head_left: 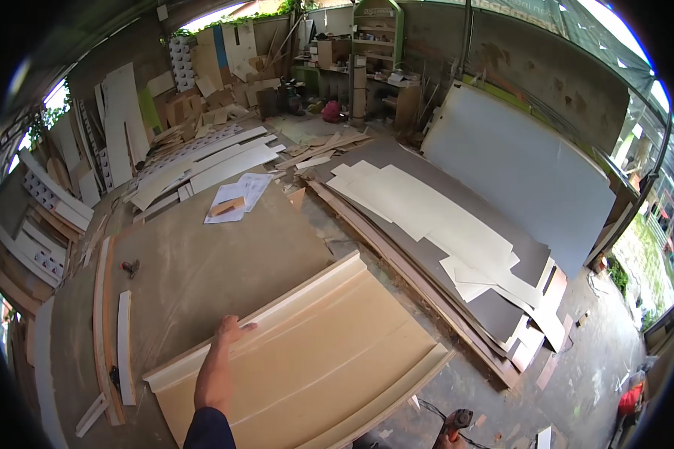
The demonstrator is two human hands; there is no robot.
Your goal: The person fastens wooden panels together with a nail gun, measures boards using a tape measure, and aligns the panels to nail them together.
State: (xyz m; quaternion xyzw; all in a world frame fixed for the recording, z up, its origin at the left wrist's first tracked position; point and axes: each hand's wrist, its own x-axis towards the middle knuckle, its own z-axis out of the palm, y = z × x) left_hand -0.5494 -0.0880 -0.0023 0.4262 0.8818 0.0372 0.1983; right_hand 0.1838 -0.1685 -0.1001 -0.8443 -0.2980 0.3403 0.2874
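We have one wide tan panel (314,348) lying over the near part of the table (225,247), smooth-faced, with thin pale scratches running lengthwise. Two pale, straight-edged rails (281,305) stand up along its long sides, one far and one near. Our left hand (233,329) lies over the far rail, thumb laid toward the panel; the other fingers are partly hidden, so we cannot tell how tightly they clamp. Our right hand (449,442), cut off by the bottom edge, is closed around the handle of one tool (459,421) with a dark, blunt head, held out beside the panel's near rail.

The table is brown, flat and scuffed with dusty streaks. On it we count two sheets of paper (254,190), one small wooden block (228,207) resting on them, and one little hand tool (130,268) with some red on it. Two white strips (126,348), one long and one short, lie to the left.

To the right, several thin cream sheets (434,206) overlap on a flat grey stack (494,318); behind leans one big, smooth blue-grey board (513,161). The floor (599,378) is grey, worn and littered with scraps.
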